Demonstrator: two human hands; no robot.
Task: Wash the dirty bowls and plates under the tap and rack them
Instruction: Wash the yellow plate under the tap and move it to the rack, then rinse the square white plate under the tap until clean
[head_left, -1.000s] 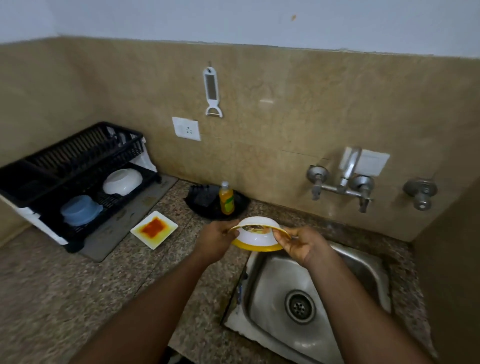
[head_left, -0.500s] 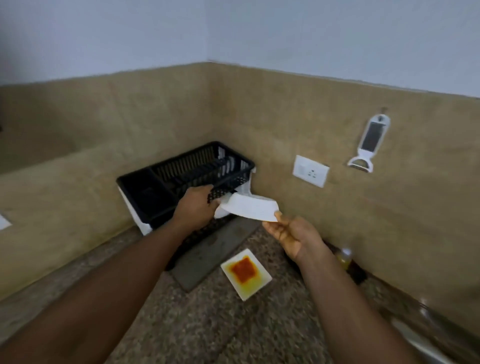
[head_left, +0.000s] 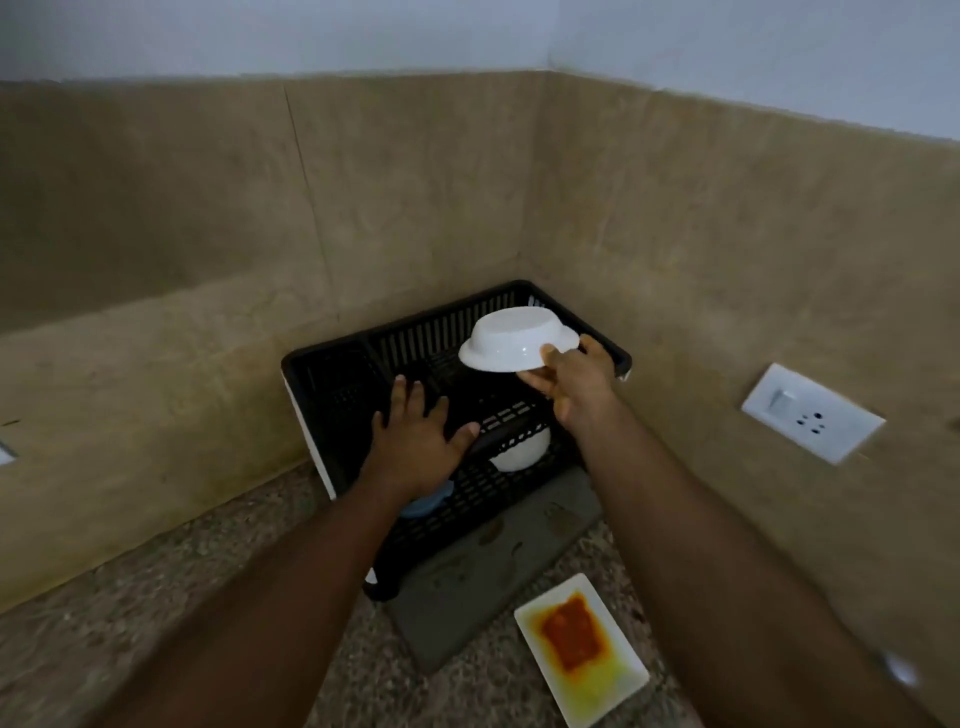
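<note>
My right hand (head_left: 574, 387) pinches the rim of a white bowl (head_left: 511, 340) and holds it upside down over the top tier of the black dish rack (head_left: 337, 384) in the corner. Fingers spread, my left hand (head_left: 415, 441) rests flat on the front edge of that top tier. On the lower tier sit a white bowl (head_left: 519, 454) and a blue bowl (head_left: 428, 501), both partly hidden. A square white plate (head_left: 582, 647) smeared with red and yellow sauce lies on the counter in front of the rack.
A grey drying mat (head_left: 483, 587) lies under the rack on the speckled granite counter (head_left: 130, 623). Tan tiled walls meet in the corner behind the rack. A white socket (head_left: 813, 413) is on the right wall.
The view swung left from the sink to the rack. My left hand let go of the bowl and moved onto the rack. My right hand carried the bowl, now upturned, over the top tier.
</note>
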